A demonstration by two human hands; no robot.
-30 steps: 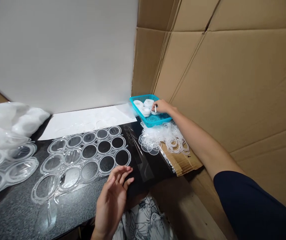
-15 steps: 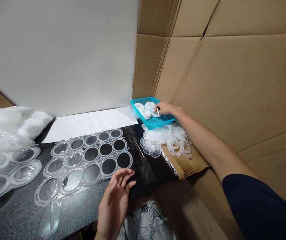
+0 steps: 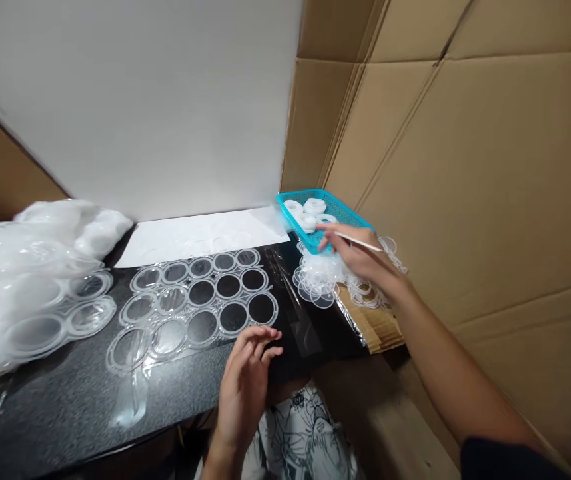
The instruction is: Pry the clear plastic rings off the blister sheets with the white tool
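2 hands (image 3: 245,387) (image 3: 360,257) noted: left open, right pinching a thin stick (image 3: 362,242) that could snag loose clear rings (image 3: 322,283).

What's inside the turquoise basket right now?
The turquoise plastic basket holds several white rings. Its near end is hidden behind the right hand, so an exact count isn't possible.
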